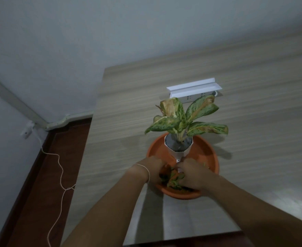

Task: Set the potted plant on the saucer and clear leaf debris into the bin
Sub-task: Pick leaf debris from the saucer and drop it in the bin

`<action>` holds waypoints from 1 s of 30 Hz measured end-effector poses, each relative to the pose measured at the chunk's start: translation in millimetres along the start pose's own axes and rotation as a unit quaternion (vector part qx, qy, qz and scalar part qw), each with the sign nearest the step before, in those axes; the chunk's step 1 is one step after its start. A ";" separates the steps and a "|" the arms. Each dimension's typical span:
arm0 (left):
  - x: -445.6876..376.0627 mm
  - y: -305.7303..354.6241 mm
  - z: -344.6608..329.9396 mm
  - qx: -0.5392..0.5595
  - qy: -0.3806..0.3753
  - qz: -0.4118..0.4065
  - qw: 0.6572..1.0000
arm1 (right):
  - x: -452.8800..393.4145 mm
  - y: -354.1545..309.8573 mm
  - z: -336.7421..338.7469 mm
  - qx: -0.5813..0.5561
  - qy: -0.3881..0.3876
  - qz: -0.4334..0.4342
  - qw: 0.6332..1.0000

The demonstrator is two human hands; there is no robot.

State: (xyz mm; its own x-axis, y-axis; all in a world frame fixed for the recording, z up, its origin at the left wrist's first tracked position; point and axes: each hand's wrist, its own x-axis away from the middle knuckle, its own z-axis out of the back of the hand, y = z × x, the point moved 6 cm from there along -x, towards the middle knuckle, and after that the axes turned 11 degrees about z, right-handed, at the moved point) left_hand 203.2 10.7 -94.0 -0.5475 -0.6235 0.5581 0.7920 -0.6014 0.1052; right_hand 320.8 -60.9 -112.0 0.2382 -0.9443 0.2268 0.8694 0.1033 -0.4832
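Standing in the orange saucer (212,155) on the table (121,122), the potted plant (179,132) looked already placed, while the leaf debris (172,177) lay in the saucer's near side and no bin was in view. The left hand (153,166) and right hand (193,173) were curled together around the debris, apparently gathering it, though how firmly they gripped it could not be told.

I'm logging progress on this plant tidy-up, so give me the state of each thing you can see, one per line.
Potted plant: upright, standing in the saucer.
Saucer: on the table, holding the pot and loose leaf debris.
Leaf debris: piled in the saucer's near side, between both hands.
Left hand: in the saucer, at the debris.
Right hand: in the saucer, fingers curled on the debris.
Power strip: on the table behind the plant.
Bin: not in view.
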 end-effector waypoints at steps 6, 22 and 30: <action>-0.3 10.5 -14.6 -0.036 0.000 0.002 0.999 | -8.0 -11.5 -13.4 0.089 -0.079 -0.026 0.993; -10.3 9.4 -24.8 -0.027 0.039 0.024 0.999 | -16.9 -26.2 -25.0 0.026 -0.018 -0.025 0.999; -15.8 14.9 -23.2 -0.014 0.031 0.048 0.998 | -17.3 -18.4 -22.5 -0.022 0.008 -0.044 0.999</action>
State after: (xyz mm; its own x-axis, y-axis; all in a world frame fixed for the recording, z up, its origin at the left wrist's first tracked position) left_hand 217.4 0.0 -120.3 -0.4855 -0.7084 0.5122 0.8344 -0.5504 0.0296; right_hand 290.9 -53.5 -126.1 0.1544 -0.9543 0.2558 0.8669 0.0066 -0.4984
